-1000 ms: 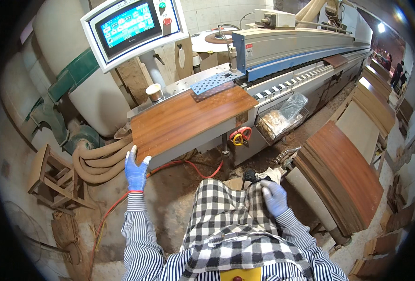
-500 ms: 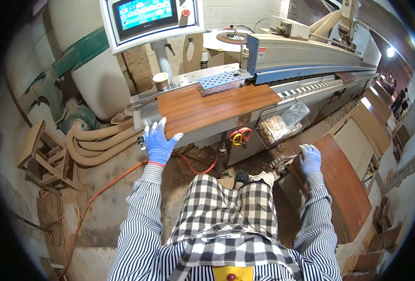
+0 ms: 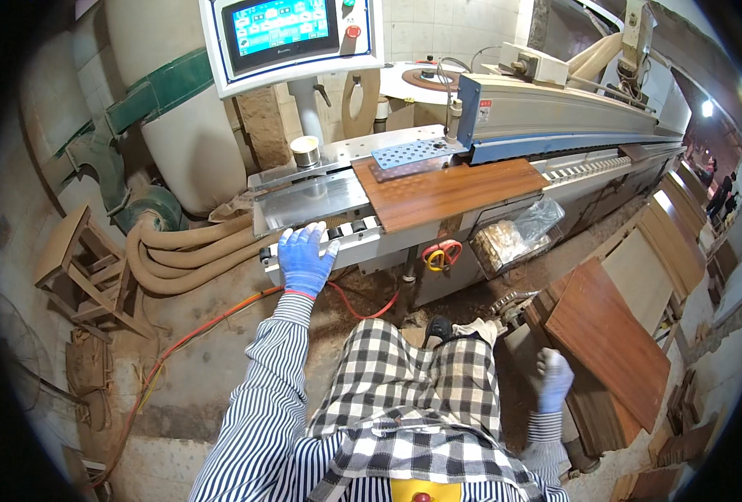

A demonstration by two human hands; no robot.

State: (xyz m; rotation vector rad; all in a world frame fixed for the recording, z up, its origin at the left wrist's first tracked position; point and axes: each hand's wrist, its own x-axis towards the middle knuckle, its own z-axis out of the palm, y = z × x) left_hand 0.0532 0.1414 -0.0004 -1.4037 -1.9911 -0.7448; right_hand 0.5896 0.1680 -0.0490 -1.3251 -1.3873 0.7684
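Overhead, saw left hand (image 3: 305, 258) resting on the metal bench (image 3: 308, 201), fingers spread wide, holding nothing; right hand (image 3: 552, 378) loosely curled, empty, beside stacked brown panels (image 3: 609, 339); sawdust-strewn floor (image 3: 195, 351).

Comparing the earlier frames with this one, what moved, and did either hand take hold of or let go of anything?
The left hand rose from beside the body to the front edge of the machine table, fingers spread, gripping nothing visibly. The right hand dropped back toward the stacked brown panels, holding nothing. The wood panel on the machine lies farther along toward the right. The control screen and hoses stayed put.
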